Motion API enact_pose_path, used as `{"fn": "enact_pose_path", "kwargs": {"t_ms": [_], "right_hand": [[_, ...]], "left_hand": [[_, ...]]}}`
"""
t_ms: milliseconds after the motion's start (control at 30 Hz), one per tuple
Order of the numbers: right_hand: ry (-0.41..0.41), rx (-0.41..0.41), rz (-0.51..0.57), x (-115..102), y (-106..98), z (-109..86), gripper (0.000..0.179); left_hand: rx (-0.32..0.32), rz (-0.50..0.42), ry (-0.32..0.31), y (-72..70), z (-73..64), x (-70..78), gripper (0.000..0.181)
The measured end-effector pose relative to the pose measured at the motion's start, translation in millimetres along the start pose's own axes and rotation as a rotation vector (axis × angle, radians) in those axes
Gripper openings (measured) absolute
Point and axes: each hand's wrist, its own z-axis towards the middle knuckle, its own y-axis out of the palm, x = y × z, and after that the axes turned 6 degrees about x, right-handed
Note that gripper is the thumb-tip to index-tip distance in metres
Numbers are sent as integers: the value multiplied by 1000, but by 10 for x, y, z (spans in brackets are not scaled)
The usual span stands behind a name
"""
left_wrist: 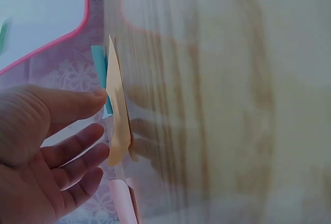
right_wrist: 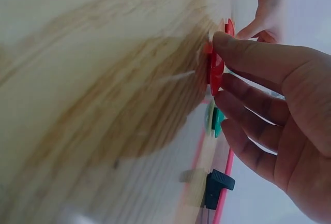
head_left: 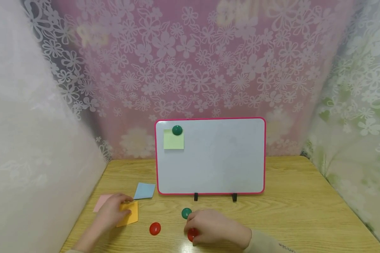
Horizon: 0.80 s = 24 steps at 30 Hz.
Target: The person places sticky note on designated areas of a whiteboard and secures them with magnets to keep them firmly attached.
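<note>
Orange note [head_left: 133, 211], round red magnet [head_left: 191, 236], on table [head_left: 288, 211]

**Reds, greens and floral pink**

The board [head_left: 215, 161] is white, with a hot-pink frame [head_left: 265, 158] and black feet [head_left: 234, 197]. There are a yellow-green note [head_left: 172, 142], blue note [head_left: 144, 190], orange note [head_left: 132, 215] and pink note [head_left: 100, 201], plus two green magnets [head_left: 186, 213] and two red magnets [head_left: 155, 228]. The table [head_left: 291, 200] shows yellow-brown wood grain. White flowers pattern the pink back curtain [head_left: 196, 70]; green leaves join them on the whitish right curtain [head_left: 364, 116].
</note>
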Motion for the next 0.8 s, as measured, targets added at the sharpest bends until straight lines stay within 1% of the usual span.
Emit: {"fn": "enact_pose_path", "kwargs": {"t_ms": [267,400,533,600,700,800], "right_hand": [[5,-12,-27,-5,-20,-13,27],[17,-18,-27,-7,-20,-19,27],[58,-38,-4,-41,-29,-14,23],[97,-53,8,-72,-34,-5,21],[146,-61,-12,-135,-43,12,21],[172,-42,-61,-206,-45,19,29]], "left_hand": [[-11,47,-27,21,9,-13,33],[-22,72,-20,10,20,-7,32],[-44,93,-27,-1,29,-4,30],[-51,93,-36,-5,30,-1,30],[-59,93,-49,-6,33,2,29],[-69,84,-69,-1,45,-2,33]]}}
